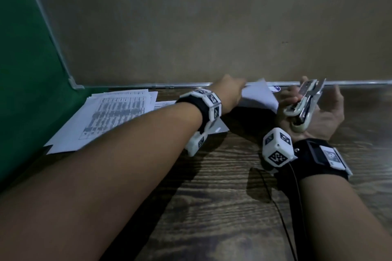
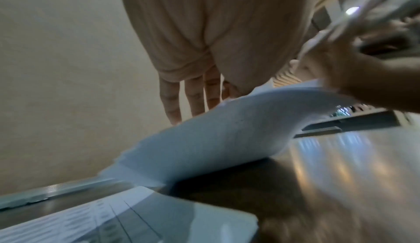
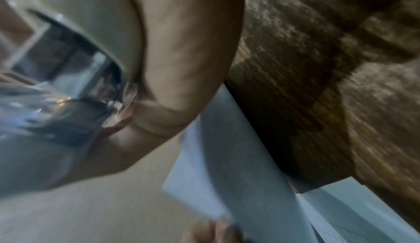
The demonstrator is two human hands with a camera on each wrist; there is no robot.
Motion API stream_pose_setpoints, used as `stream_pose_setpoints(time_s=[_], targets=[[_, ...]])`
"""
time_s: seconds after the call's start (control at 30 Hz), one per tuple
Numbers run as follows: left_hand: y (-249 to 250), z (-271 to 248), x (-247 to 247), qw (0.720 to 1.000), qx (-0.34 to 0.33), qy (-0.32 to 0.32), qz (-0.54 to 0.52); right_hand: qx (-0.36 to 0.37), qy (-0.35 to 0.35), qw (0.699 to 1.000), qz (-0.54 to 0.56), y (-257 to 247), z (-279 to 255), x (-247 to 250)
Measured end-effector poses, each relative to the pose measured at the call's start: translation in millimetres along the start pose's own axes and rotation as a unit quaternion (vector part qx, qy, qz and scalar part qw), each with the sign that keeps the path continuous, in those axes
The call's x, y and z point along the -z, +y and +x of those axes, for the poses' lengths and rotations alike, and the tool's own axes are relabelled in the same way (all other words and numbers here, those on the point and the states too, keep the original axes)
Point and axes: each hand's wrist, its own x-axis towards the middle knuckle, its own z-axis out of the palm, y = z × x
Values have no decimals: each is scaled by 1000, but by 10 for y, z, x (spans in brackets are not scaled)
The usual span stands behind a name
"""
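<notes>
A white sheet of paper [image 1: 261, 97] curls up off the wooden desk near the back wall. My left hand [image 1: 239, 89] reaches across and pinches its far edge. From the left wrist, the sheet [image 2: 216, 139] arches up with my straight fingers [image 2: 193, 99] behind it. My right hand [image 1: 311, 99] lies palm up just right of the sheet and holds a cream and metal stapler [image 1: 305, 106], which looks swung open. The right wrist view is blurred: the stapler [image 3: 68, 67] is at left and the sheet [image 3: 238, 166] below it.
A spread stack of printed sheets [image 1: 118, 110] lies on the desk [image 1: 233, 186] at left, partly under my left forearm. A green partition [image 1: 25, 70] closes the left side. A beige wall [image 1: 212, 27] with a metal rail [image 1: 148, 86] closes the back. A black cable [image 1: 284, 229] trails from my right wrist.
</notes>
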Motion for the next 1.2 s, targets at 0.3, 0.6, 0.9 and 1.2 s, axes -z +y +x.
stream_pose_setpoints(time_s=[0.3, 0.6, 0.9, 1.2], targets=[[-801, -476, 892, 935, 157, 153, -279, -110, -20, 974, -198, 374, -78, -156], [-896, -1983, 925, 837, 176, 119, -505, -146, -152, 833, -511, 1282, -245, -845], [-758, -2331, 635, 820, 163, 112, -537, -108, -171, 710, -674, 1713, -469, -900], [-1032, -2553, 624, 866, 113, 100, -477, -94, -161, 673, -716, 1701, -519, -851]])
